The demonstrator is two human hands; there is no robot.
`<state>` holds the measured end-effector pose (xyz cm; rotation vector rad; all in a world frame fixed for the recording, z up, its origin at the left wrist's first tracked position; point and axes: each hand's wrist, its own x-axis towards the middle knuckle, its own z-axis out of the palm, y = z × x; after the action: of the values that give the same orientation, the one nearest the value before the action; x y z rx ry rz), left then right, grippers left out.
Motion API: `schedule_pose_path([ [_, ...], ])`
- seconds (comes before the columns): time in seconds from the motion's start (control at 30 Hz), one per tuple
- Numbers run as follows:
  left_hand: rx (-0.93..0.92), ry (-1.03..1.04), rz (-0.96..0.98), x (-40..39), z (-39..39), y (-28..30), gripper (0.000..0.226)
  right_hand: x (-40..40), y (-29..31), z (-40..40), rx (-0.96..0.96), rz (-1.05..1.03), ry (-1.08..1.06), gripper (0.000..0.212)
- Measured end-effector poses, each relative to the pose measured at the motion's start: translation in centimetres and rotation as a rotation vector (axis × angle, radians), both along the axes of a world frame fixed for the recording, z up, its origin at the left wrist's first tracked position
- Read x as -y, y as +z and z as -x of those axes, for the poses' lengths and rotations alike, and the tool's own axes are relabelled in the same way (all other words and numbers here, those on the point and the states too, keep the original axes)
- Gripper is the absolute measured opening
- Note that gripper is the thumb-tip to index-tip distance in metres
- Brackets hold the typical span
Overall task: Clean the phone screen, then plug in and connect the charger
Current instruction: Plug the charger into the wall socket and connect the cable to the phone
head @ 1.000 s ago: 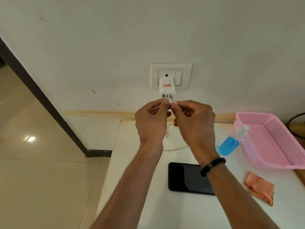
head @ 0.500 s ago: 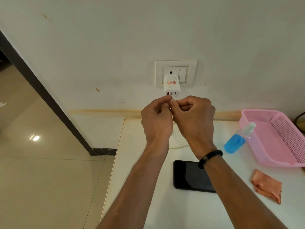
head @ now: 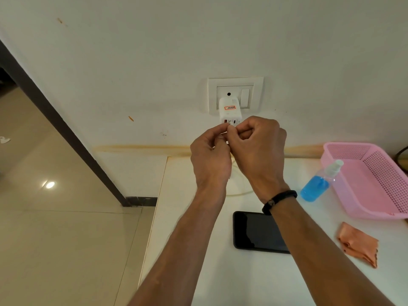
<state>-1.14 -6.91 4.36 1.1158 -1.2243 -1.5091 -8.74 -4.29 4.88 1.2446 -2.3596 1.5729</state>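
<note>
A white charger adapter with an orange label sits plugged into the wall socket plate. Just below its ports, my left hand and my right hand meet fingertip to fingertip, both pinching the white cable plug, mostly hidden by the fingers. The white cable loops on the table behind my wrists. The black phone lies face up on the white table, partly covered by my right forearm.
A blue spray bottle lies beside a pink perforated basket at the right. An orange cloth lies crumpled near the right edge. The table's left edge drops to a tiled floor.
Both hands, still pinching the cable plug, have risen closer to the adapter's ports. The camera view has shifted slightly.
</note>
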Motion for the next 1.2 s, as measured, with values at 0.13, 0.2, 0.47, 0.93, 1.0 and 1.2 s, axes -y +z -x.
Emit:
schedule_pose_path([
  [0.13, 0.0, -0.009, -0.001, 0.1, -0.2, 0.0, 0.035, 0.7, 0.0, -0.2, -0.071, -0.048, -0.023, 0.026],
  [0.2, 0.017, -0.014, -0.004, 0.3, -0.4, 0.0, 0.037, 0.7, -0.1, -0.3, -0.077, -0.042, -0.018, 0.025],
  [0.47, 0.031, 0.07, -0.203, 1.9, -0.8, -1.2, 0.039, -0.6, -1.8, 4.9, 0.513, 0.004, 0.153, 0.047],
  [0.93, 0.764, -0.281, 0.135, 1.9, -0.9, -3.9, 0.035, -0.3, -9.6, 5.7, 0.229, -0.586, -0.004, 0.023],
  [1.0, 1.107, -0.474, 0.199, 1.3, -0.9, -5.4, 0.04, -0.3, -9.3, 5.7, 0.51, -0.464, 0.063, 0.023],
  [1.2, 1.46, -0.566, 0.362, 0.6, -0.8, -6.6, 0.041, -0.1, -8.3, 5.7, 0.901, -0.09, 0.2, 0.029],
])
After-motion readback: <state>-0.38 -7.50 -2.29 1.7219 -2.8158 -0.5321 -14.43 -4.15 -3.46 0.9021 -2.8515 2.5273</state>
